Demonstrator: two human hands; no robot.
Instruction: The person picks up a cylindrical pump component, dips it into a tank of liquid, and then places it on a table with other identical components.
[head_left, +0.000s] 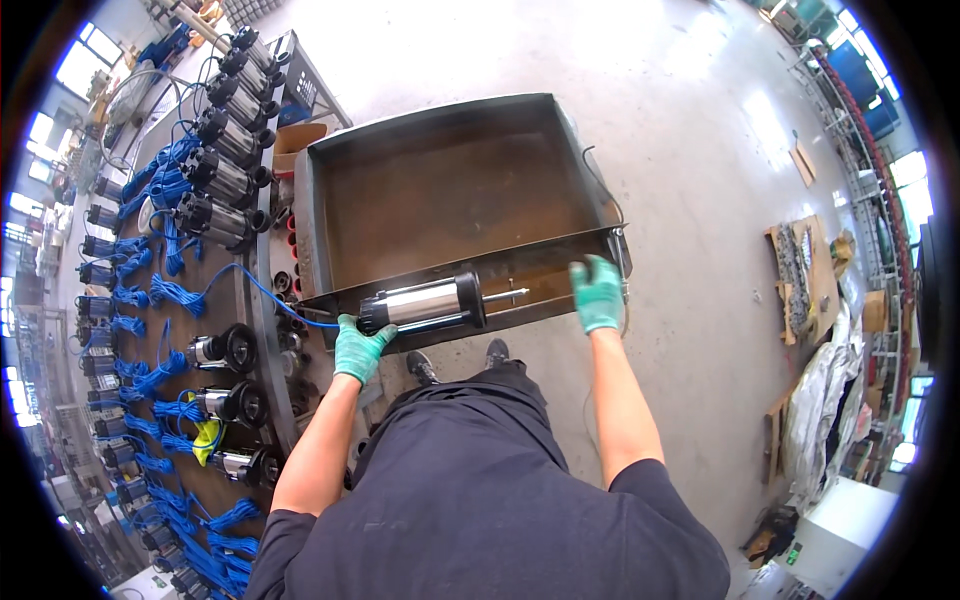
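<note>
A cylindrical pump motor (425, 302), shiny steel with black ends, lies across the near side of a rectangular metal tank (445, 243). Its bare shaft (507, 296) points right. My left hand (360, 350), in a green glove, grips the motor's left end, with the thumb along its near side. A blue cable (262, 285) runs from that end to the bench on the left. My right hand (598, 293), gloved too, is over the tank's near right corner, apart from the shaft. Its fingers look spread and hold nothing visible.
On the left, a long bench (215, 300) carries several steel motors (215, 220) and coiled blue cables (178, 293). A cardboard box (297, 140) sits beside the tank. A thin dark hose (607, 190) hangs over the tank's right edge. Farther right lie flattened cardboard and plastic sheeting (825, 410).
</note>
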